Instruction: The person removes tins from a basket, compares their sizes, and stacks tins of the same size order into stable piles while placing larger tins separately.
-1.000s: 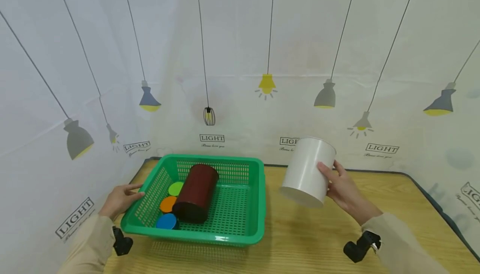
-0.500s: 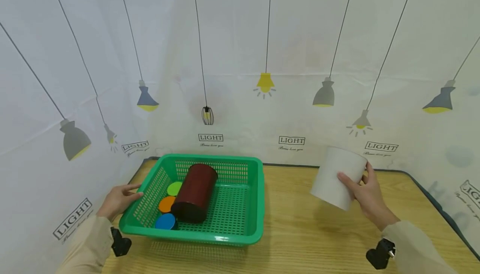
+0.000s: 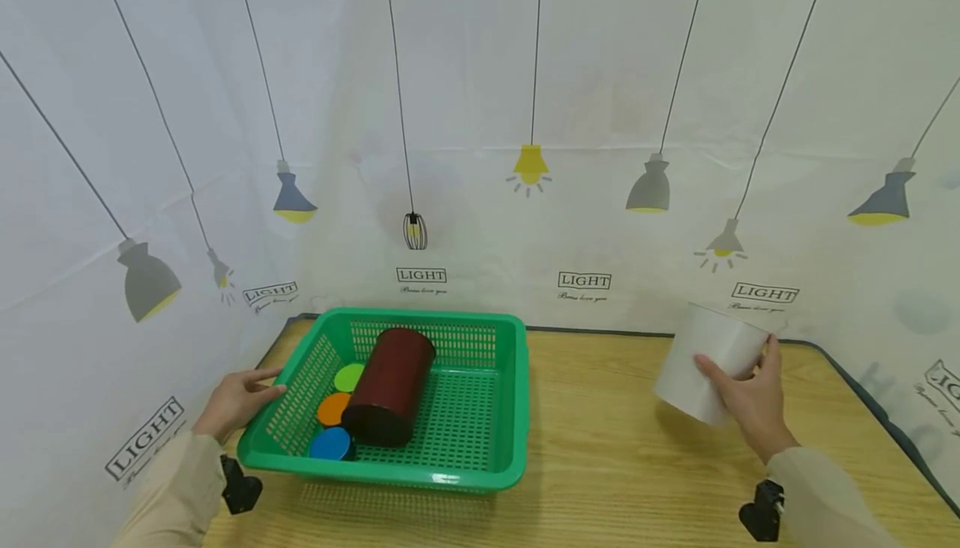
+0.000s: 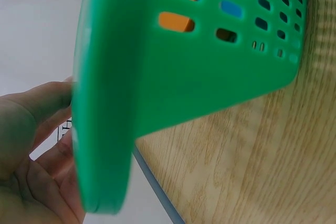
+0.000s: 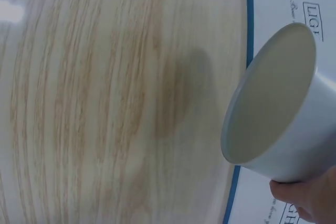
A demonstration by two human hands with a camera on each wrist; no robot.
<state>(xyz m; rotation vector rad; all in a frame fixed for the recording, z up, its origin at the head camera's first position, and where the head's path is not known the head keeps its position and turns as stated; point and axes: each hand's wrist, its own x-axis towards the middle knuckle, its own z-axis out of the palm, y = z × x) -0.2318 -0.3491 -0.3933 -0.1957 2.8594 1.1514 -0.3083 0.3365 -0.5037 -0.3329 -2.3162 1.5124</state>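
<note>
My right hand [image 3: 753,402] grips a white cylindrical canister [image 3: 708,364] from its right side, thumb on the near face. The canister tilts above the wooden table. In the right wrist view, the pale end face of the canister [image 5: 273,98] faces down over the table. Fairly straight fingers of my left hand [image 3: 236,398] touch the left rim of a green slotted plastic basket [image 3: 517,414]. A dark red cylinder [image 3: 393,385] lies slanted inside, beside lime green [image 3: 348,378], orange [image 3: 333,408] and blue [image 3: 332,444] round pieces. The basket rim hides some left fingertips in the left wrist view.
A wooden table [image 3: 592,465] carries the basket on its left half. Behind and at both sides hangs a white sheet [image 3: 472,214] printed with lamps. Dark wrist mounts [image 3: 762,510] sit at both sleeves.
My right hand has carried the white canister to the right and slightly lower, away from the basket. The left hand and the basket stay where they were.
</note>
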